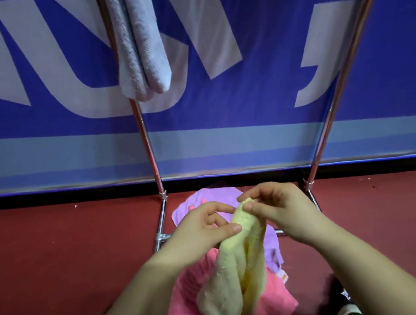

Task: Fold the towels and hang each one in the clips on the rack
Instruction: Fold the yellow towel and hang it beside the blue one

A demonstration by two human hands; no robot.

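While both hands, left hand [206, 230] and right hand [274, 208], pinch its top edge, the yellow towel [232, 273] hangs at six o'clock: soft, light, limp; best gripped at corners.

We see large white letters on the blue banner [266, 44] behind the rack, but they are cropped and appear upside down, so we cannot read a word. A small white mark shows on a black shoe [348, 297], too blurred to read.
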